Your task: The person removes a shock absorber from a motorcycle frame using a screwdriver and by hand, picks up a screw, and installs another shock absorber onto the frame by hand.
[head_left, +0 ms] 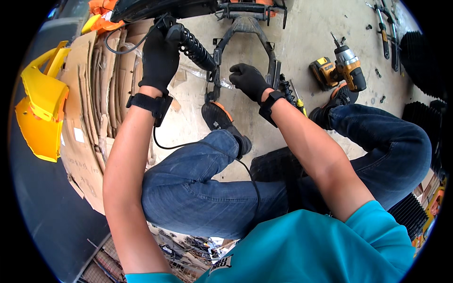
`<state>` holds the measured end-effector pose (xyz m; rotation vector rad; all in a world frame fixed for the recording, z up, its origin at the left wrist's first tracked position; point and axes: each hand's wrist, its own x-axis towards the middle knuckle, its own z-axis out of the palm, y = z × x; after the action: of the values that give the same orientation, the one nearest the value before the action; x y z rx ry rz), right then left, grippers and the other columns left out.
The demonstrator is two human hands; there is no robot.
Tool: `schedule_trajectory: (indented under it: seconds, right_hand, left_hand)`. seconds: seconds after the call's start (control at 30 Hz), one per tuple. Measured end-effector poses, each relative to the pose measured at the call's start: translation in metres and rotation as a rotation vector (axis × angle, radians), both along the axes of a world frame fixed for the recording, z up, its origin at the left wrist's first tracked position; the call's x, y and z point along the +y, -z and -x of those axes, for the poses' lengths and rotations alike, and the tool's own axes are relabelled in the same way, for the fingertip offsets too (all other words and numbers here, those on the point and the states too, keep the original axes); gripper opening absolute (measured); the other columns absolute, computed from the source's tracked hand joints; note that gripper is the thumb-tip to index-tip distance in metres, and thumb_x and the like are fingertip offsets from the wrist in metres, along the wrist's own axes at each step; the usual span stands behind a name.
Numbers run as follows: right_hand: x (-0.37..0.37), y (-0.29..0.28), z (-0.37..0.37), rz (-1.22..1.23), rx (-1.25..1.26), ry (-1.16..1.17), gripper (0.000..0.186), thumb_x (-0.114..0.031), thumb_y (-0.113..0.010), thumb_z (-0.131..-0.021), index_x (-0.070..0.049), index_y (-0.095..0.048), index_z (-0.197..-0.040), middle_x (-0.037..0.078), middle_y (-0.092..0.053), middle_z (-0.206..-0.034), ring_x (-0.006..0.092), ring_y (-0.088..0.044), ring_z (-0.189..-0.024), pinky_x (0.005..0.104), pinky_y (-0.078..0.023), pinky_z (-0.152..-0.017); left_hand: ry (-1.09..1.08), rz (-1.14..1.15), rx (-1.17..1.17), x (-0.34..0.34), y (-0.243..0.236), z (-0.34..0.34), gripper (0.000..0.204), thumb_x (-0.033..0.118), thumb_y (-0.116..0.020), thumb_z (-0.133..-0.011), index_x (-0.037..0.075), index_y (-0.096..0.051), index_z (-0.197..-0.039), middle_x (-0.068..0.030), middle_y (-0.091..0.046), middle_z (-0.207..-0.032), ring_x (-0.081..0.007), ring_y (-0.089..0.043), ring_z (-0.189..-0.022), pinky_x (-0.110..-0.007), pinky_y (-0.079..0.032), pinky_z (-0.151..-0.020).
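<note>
A black coil-spring shock absorber (196, 51), its lower end at the forked black metal frame (245, 22), is grasped at the top by the black-gloved left hand (161, 59) and best steadied there; the grip of the black-gloved right hand (250, 81) cannot be told.

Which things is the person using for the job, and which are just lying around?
Likely part of the job:
- black coil-spring shock absorber, at the left hand
- black metal frame, near the right hand
- perhaps the cordless impact driver and yellow-handled screwdriver, unheld nearby

Probably just lying about:
- stacked cardboard
- yellow plastic panels
</note>
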<state>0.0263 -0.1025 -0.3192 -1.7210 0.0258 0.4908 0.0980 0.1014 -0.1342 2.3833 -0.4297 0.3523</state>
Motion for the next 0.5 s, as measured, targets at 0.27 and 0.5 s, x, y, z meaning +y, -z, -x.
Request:
schedule_trajectory:
  seconds: [0.27,0.5]
  right_hand:
    - [-0.026,0.013,0.032,-0.112,0.227,0.015,0.038,-0.021,-0.067,-0.081,0.004,-0.065,-0.109,0.018,-0.071,-0.092,0.0255,-0.070,-0.080,0.0346,-0.054,-0.073]
    - [-0.035,-0.011,0.038,-0.128,0.273,-0.001,0.037,-0.019,-0.067,-0.084,0.004,-0.062,-0.113,0.012,-0.069,-0.085,0.0184,-0.067,-0.072,0.0313,-0.053,-0.068]
  left_hand:
    - [-0.066,0.107,0.159,-0.015,-0.009,0.006,0.018,0.016,-0.067,-0.090,0.002,-0.061,-0.101,-0.0042,-0.065,-0.090,-0.0141,-0.061,-0.084,-0.029,-0.050,-0.079]
    - [-0.036,0.250,0.265,-0.011,-0.006,0.008,0.024,0.006,-0.071,-0.084,0.004,-0.060,-0.104,-0.0021,-0.065,-0.094,-0.0128,-0.063,-0.089,-0.029,-0.052,-0.082]
